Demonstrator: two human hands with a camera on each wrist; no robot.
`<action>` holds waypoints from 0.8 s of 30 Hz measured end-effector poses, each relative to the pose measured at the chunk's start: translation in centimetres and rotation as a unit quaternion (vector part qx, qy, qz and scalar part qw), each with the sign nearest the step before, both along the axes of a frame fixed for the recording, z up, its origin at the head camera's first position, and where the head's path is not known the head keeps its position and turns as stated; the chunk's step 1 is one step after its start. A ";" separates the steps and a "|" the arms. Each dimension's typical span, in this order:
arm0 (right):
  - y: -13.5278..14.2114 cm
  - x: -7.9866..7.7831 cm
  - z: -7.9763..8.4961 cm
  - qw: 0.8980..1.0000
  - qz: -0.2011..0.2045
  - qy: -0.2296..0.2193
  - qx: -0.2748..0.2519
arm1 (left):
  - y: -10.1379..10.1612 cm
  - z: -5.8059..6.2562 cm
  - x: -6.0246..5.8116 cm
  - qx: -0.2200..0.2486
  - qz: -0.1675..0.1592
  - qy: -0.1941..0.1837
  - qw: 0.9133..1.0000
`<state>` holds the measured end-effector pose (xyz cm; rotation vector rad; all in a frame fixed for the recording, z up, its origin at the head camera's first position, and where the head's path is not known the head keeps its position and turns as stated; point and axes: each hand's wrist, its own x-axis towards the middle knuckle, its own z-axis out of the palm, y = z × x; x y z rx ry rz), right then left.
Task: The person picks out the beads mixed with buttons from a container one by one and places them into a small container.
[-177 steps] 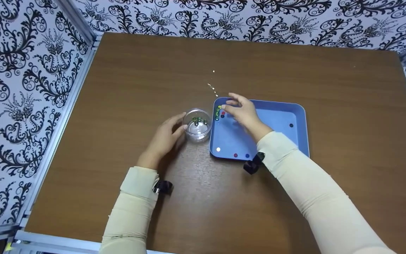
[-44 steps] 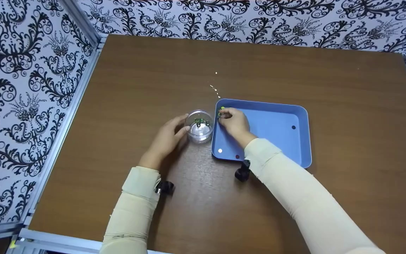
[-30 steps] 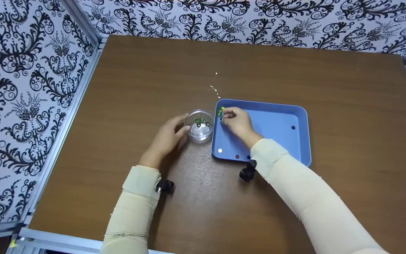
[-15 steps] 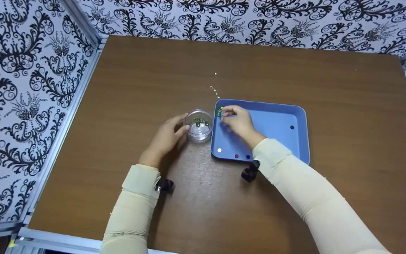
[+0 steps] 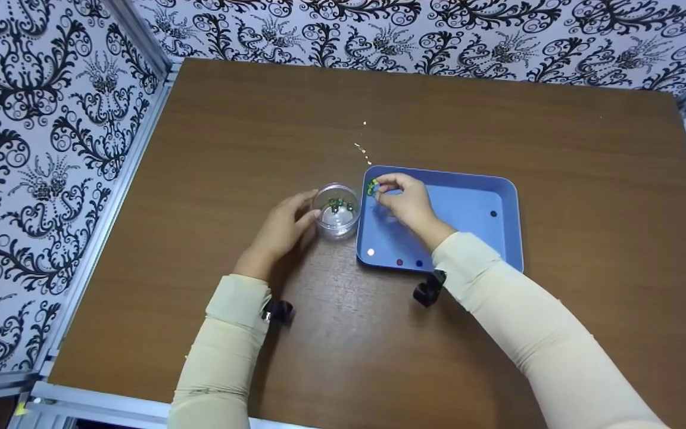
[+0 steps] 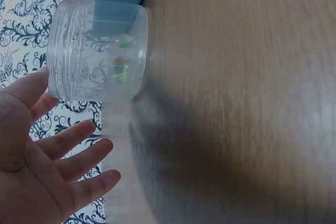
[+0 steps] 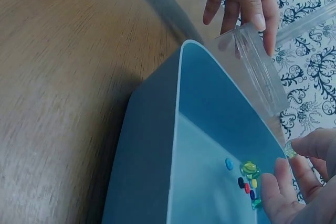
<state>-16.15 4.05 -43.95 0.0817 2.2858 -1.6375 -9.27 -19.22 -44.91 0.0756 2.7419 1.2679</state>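
Observation:
My left hand [image 5: 280, 229] steadies a clear plastic jar [image 5: 336, 229] by its rim, between thumb and forefinger. In the left wrist view its other fingers [image 6: 84, 153] stand out away from the jar. Several green glass marbles [image 6: 121, 66] lie on the jar's bottom. Just right of the jar is a blue tray [image 5: 462, 238], and over its far left corner hovers my right hand [image 5: 411, 202]. In the right wrist view that hand pinches a clear greenish marble [image 7: 290, 149] between thumb and forefinger. Below it, green marbles [image 7: 249, 169] and small coloured pieces lie in the tray.
Along the tray's near side lie a white disc [image 5: 370, 252], a red disc [image 5: 399, 262] and a blue disc [image 5: 419, 263]. A dark disc [image 5: 493, 213] sits at the right. Small pale bits [image 5: 362, 151] dot the wooden table [image 5: 259, 119] behind the tray.
My right hand was down in the tray's left end; it has risen a little, away from me and to the right, with a marble pinched. The left hand has stayed at the jar.

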 end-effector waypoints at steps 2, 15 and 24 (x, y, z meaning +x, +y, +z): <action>0.0 0.1 0.0 1.000 0.004 0.008 0.002 | 0.0 0.0 0.0 -0.002 0.000 0.000 1.000; -0.2 0.2 0.5 0.999 0.012 0.039 0.006 | 0.0 -0.1 0.0 0.001 0.001 -0.002 1.000; -0.4 0.5 1.3 0.999 0.023 0.049 -0.005 | 0.0 -0.1 -0.1 -0.003 0.001 -0.002 1.000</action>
